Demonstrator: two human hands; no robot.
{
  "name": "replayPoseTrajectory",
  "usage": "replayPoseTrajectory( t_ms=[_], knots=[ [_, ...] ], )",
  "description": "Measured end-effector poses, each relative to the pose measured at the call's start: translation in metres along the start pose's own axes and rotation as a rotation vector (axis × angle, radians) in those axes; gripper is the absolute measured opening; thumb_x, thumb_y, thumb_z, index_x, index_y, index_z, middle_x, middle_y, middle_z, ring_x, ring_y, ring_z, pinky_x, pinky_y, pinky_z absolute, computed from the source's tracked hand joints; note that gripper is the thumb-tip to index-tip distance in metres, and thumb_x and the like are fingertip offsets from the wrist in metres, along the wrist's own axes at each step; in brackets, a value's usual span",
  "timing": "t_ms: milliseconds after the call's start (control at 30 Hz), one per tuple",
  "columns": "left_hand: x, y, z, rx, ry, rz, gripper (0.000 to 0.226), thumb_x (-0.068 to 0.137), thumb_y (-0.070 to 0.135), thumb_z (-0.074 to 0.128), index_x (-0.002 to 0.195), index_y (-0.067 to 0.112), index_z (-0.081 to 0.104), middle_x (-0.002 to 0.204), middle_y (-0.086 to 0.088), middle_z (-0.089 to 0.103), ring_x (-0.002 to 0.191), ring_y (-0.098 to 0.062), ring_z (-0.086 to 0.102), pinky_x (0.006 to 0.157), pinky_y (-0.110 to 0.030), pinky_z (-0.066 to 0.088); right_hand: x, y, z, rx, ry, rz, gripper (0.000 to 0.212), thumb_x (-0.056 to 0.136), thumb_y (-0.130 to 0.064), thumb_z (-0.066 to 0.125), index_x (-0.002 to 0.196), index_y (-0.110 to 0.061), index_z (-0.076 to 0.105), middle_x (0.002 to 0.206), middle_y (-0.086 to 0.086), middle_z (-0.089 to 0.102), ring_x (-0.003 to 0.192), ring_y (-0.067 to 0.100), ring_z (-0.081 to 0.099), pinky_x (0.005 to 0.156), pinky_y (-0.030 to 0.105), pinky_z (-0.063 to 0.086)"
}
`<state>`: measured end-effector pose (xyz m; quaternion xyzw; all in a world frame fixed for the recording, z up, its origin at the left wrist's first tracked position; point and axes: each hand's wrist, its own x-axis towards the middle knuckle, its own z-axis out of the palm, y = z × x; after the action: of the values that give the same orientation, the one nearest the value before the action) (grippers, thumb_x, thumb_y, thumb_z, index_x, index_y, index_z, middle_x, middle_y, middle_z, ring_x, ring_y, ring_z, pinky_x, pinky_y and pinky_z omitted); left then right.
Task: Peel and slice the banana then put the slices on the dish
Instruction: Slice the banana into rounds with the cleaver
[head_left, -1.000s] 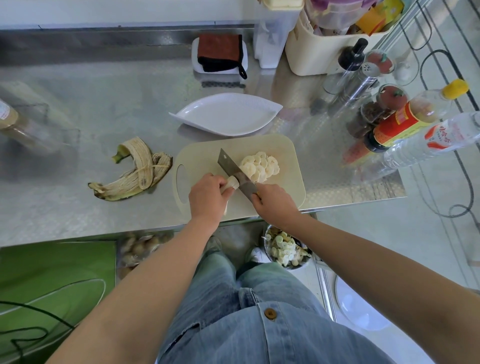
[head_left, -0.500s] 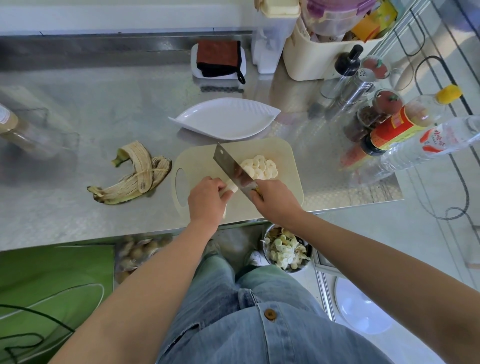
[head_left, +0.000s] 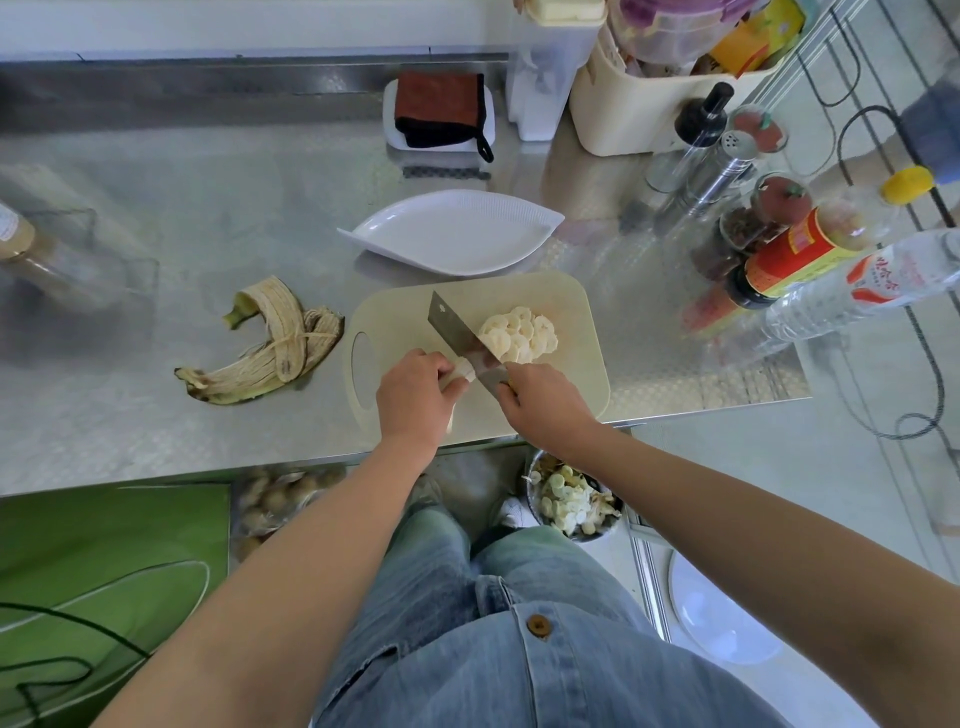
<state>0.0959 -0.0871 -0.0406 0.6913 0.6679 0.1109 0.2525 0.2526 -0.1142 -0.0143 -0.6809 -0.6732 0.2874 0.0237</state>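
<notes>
Left hand (head_left: 415, 400) grips banana stub (head_left: 464, 373); right hand (head_left: 545, 410) holds knife (head_left: 455, 332); slices (head_left: 519, 335) on board (head_left: 569, 312).

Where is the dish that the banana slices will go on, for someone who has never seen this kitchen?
Start at the steel counter, then find the pale cutting board near its front edge. Just behind the board sits the dish: white, leaf-shaped and empty, unlike the rectangular tray with a cloth behind it.

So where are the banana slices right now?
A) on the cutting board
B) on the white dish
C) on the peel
A: the banana slices lie piled on the cutting board beside the knife; the white dish holds none.
</notes>
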Motion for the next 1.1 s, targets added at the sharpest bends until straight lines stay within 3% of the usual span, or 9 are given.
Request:
replayPoseTrajectory(
  t_ms=[200,400,567,800,1100],
  knots=[
    [0.0,0.001,-0.001,-0.002,0.0,-0.012,0.023,0.086,0.037,0.066,0.101,0.019,0.068,0.097,-0.001,0.062,0.076,-0.014,0.052,0.065,-0.026,0.034,0.001,0.005,0.009,0.016,-0.016,0.009,0.019,0.096,-0.022,0.042,0.079,-0.014,0.044,0.072,0.004,0.048,0.068,0.026,0.049,0.059,0.032,0.033],
    [-0.001,-0.003,0.0,-0.011,0.016,-0.017,0.039,0.082,0.048,0.066,0.106,0.018,0.064,0.096,0.0,0.063,0.084,-0.02,0.061,0.069,-0.026,0.035,-0.003,0.006,-0.004,0.088,0.1,-0.023,0.022,0.095,-0.02,0.045,0.079,-0.007,0.052,0.064,0.003,0.047,0.061,0.025,0.046,0.055,0.03,0.031],
    [-0.006,-0.006,-0.001,0.012,0.001,0.002,0.023,0.087,0.037,0.063,0.096,0.016,0.065,0.093,-0.001,0.062,0.076,-0.017,0.055,0.067,-0.027,0.035,-0.004,0.006,-0.01,0.072,0.086,-0.054,0.028,0.094,-0.021,0.045,0.068,-0.012,0.041,0.056,-0.001,0.039,0.058,0.025,0.043,0.054,0.032,0.029],
    [-0.006,-0.004,0.0,-0.004,0.014,-0.005,0.019,0.087,0.033,0.064,0.092,0.015,0.065,0.09,-0.001,0.06,0.073,-0.017,0.052,0.065,-0.027,0.033,-0.004,0.007,-0.009,0.074,0.092,-0.059,0.025,0.095,-0.023,0.046,0.073,-0.011,0.046,0.063,0.007,0.05,0.063,0.029,0.05,0.054,0.034,0.037],
    [-0.006,-0.004,0.0,-0.021,0.024,-0.005,0.018,0.086,0.033,0.066,0.089,0.015,0.067,0.088,-0.001,0.061,0.073,-0.017,0.055,0.064,-0.026,0.034,-0.001,0.005,-0.005,0.017,0.04,-0.04,0.023,0.095,-0.022,0.043,0.076,-0.01,0.046,0.066,0.007,0.049,0.064,0.029,0.049,0.055,0.032,0.034]
  ],
)
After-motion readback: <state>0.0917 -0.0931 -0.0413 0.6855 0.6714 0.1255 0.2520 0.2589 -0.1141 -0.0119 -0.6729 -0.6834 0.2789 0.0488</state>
